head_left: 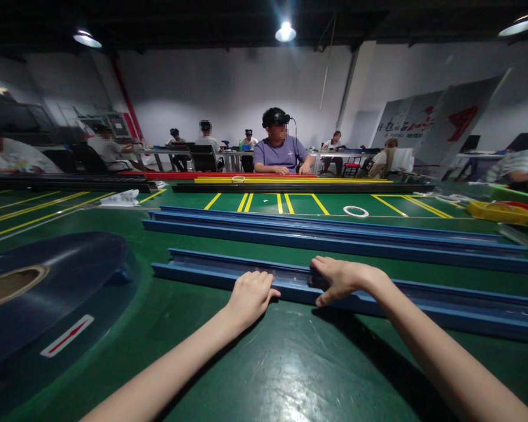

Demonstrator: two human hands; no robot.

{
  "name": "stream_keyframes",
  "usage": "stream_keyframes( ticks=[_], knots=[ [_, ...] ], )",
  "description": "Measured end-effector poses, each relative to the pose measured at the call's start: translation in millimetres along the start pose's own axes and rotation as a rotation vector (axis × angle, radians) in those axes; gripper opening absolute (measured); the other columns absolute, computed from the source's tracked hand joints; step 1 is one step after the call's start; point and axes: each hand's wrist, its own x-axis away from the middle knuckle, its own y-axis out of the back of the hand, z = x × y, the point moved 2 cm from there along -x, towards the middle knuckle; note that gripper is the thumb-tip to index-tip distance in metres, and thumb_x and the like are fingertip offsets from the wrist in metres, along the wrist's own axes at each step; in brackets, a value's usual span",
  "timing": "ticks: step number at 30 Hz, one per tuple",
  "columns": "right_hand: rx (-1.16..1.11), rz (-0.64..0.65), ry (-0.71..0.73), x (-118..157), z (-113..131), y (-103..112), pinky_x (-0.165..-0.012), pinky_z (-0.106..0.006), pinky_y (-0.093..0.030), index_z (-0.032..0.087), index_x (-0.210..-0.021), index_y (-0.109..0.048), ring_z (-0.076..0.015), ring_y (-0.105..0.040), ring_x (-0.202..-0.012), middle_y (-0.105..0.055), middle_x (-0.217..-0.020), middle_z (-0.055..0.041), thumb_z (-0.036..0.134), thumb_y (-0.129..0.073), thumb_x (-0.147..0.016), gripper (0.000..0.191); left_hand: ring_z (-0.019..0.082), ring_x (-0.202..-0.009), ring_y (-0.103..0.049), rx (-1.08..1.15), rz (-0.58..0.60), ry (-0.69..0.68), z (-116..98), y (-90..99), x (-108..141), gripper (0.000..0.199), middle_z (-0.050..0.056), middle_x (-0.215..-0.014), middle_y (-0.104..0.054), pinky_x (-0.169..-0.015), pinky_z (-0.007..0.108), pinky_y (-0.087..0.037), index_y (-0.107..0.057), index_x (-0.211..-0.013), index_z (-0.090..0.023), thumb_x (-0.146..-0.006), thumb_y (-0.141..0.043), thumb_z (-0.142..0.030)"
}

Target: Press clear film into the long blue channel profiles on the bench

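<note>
A long blue U-shaped channel [202,271] lies across the green table, its hollow side up. My left hand [251,299] is closed over the channel's near wall, fingers inside and thumb on the outer side. Farther right, my right hand [344,278] spans the same channel, fingertips at the far wall and thumb against the near wall. Between the hands, the channel's inside looks glossy, as if lined with clear film; I cannot tell for certain. Another pair of blue channels [264,235] lies just beyond, side by side.
A large roll of clear film [92,258] lies at the left, with a red-arrow label [67,336] nearby. Farther back are a white ring [356,211], a black channel [299,188], yellow and red strips, and a yellow bin [501,212]. A person [286,149] sits opposite.
</note>
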Motion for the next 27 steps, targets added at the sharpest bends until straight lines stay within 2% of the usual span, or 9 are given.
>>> stream_keyframes(
  ticks=[4, 12, 18, 27],
  knots=[
    [-0.002, -0.117, 0.204, -10.2, 13.2, -5.6, -0.082, -0.038, -0.042, 0.014, -0.107, -0.047, -0.0279, -0.05, -0.097, -0.049, -0.108, -0.0142, 0.051, -0.063, -0.055, 0.066, 0.018, -0.07, -0.055, 0.018, -0.002, -0.015, -0.7, -0.2, 2.7, 0.022, 0.003, -0.073, -0.059, -0.06, 0.029, -0.036, -0.052, -0.074, -0.017, -0.084, -0.046, -0.037],
    [-0.047, -0.292, 0.346, -25.9, 10.2, -18.4, -0.068, -0.031, -0.042, 0.015, -0.091, -0.045, -0.0202, -0.048, -0.078, -0.048, -0.09, -0.0077, 0.045, -0.064, -0.055, 0.05, 0.016, -0.08, -0.055, 0.122, 0.022, -0.032, 14.8, 7.5, 7.4, 0.026, 0.001, -0.086, -0.062, -0.068, 0.028, -0.038, -0.053, -0.086, -0.017, -0.079, -0.052, -0.043],
    [-0.126, -0.382, 0.299, -24.7, 7.3, -23.8, -0.063, -0.029, -0.04, 0.018, -0.085, -0.043, -0.0183, -0.047, -0.074, -0.048, -0.085, -0.0039, 0.043, -0.065, -0.053, 0.046, 0.018, -0.082, -0.055, 0.043, 0.051, 0.014, 37.4, 13.8, 16.8, 0.031, 0.002, -0.087, -0.062, -0.068, 0.028, -0.037, -0.055, -0.087, -0.018, -0.077, -0.052, -0.047],
    [-0.153, -0.406, 0.274, -23.4, 8.3, -24.7, -0.063, -0.029, -0.039, 0.019, -0.086, -0.044, -0.0191, -0.048, -0.074, -0.051, -0.086, -0.0043, 0.042, -0.065, -0.052, 0.046, 0.016, -0.071, -0.055, -0.003, 0.031, -0.006, 40.1, 7.4, 16.6, 0.037, 0.002, -0.072, -0.061, -0.06, 0.026, -0.035, -0.056, -0.074, -0.017, -0.08, -0.044, -0.052]
  ],
)
